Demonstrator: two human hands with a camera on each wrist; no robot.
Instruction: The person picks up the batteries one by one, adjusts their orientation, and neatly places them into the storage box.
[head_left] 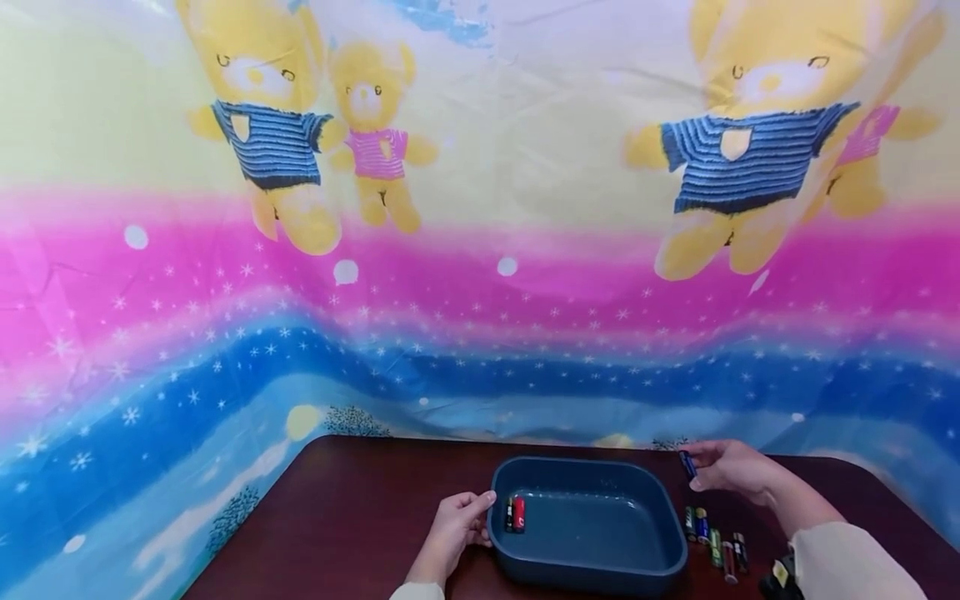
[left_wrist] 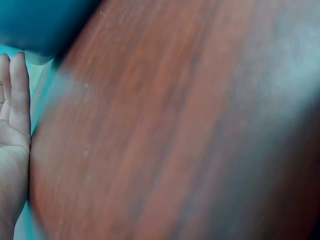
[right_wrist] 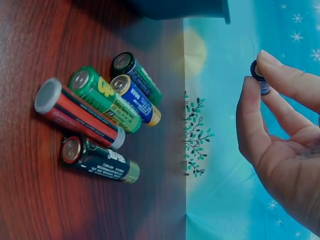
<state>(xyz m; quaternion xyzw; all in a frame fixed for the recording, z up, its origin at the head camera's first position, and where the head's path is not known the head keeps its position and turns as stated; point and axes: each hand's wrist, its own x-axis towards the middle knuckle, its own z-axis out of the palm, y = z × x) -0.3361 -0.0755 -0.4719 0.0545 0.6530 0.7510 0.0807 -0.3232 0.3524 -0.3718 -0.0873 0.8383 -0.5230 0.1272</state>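
My right hand [head_left: 731, 471] pinches a dark blue battery [head_left: 687, 465] between thumb and fingers, above the table beyond the basin's right side. In the right wrist view, the battery [right_wrist: 263, 86] shows end-on, partly covered by the fingers. My left hand [head_left: 457, 529] grips the left rim of a dark blue-grey basin [head_left: 585, 570], thumb at the rim and fingers against the outer wall. Inside the basin at the left, a red battery [head_left: 519, 515] and a black battery [head_left: 509, 515] lie side by side. The left wrist view catches only part of the hand [left_wrist: 15, 110].
Right of the basin lie several loose batteries: green [right_wrist: 102, 97], blue and gold [right_wrist: 136, 100], dark green [right_wrist: 137, 75], red [right_wrist: 80, 115] and black [right_wrist: 97, 160]. A black object [head_left: 780, 579] sits by the right sleeve. A printed cloth [head_left: 480, 292] hangs behind the brown table [head_left: 360, 517].
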